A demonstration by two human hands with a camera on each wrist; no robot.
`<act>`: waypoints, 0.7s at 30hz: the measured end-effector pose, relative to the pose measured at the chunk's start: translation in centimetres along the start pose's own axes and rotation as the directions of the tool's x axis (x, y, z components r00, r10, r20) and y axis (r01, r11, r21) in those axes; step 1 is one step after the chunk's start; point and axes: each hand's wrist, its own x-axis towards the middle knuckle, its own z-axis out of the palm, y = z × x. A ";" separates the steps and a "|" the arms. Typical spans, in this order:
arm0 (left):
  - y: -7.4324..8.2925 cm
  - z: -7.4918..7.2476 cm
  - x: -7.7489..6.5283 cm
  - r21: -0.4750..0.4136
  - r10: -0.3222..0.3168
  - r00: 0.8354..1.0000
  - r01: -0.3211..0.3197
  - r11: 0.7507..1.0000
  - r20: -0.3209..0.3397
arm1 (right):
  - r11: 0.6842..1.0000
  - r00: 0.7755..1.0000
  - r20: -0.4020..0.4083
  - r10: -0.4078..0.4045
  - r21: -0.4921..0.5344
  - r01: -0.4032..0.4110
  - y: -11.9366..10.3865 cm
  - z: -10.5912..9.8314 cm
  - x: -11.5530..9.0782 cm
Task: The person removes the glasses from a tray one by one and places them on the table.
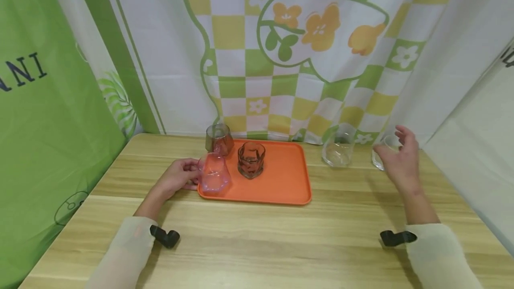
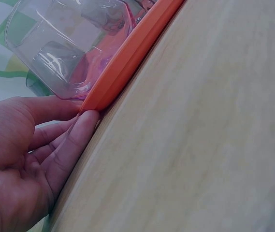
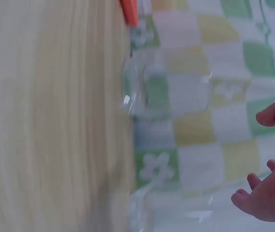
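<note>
Pink glass [image 1: 214, 174] stood on the near left corner of the orange tray [image 1: 281, 182], just in front of a grey glass [image 1: 218, 139] and beside a brown glass [image 1: 250, 159]. It was transparent, faceted and tinted pink, with a thick base; the left wrist view showed its wall [image 2: 65, 43] clear enough to see the backdrop through it. The left hand [image 1: 178, 177] rested at the tray's left edge, fingers [image 2: 74, 140] nearly straight against the rim and touching the pink glass, not clearly closed round it. The right hand [image 1: 399, 157] hovered with fingers loosely spread over a clear glass [image 1: 381, 155] at the back right of the tabletop [image 1: 281, 244], gripping nothing. A second clear glass [image 1: 338, 150] stood between that one and the tray. On the green cloth [image 1: 48, 124] at left, the dark letters "NI" could be read, the rest cut off.
</note>
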 end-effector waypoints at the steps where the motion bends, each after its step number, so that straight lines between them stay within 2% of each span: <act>1: 0.0 0.0 0.0 0.001 0.000 1.000 0.000 1.000 0.000 | 1.000 0.999 0.019 -0.029 0.002 0.029 -0.6 0.3 -0.4; 3: 0.0 0.0 0.0 0.002 -0.002 1.000 0.002 1.000 -0.003 | 0.996 0.993 0.069 -0.093 0.020 0.092 -1.6 1.1 -1.2; 5: 0.0 0.0 0.1 0.002 -0.004 1.000 0.004 1.000 -0.007 | 0.986 0.977 0.138 -0.162 0.047 0.157 -2.6 2.2 -2.1; 10: -0.1 0.0 0.1 -0.005 -0.002 1.000 0.002 1.000 -0.006 | 0.949 0.911 0.269 -0.313 0.140 0.284 -4.4 5.0 -4.3; 16: -0.2 0.0 0.1 -0.003 -0.003 1.000 0.003 1.000 -0.005 | 0.916 0.834 0.393 -0.387 0.267 0.300 -6.0 8.4 -6.7; 21: -0.2 -0.1 0.1 0.003 -0.001 1.000 0.001 1.000 -0.002 | 0.899 0.760 0.491 -0.426 0.326 0.293 -6.8 11.0 -8.4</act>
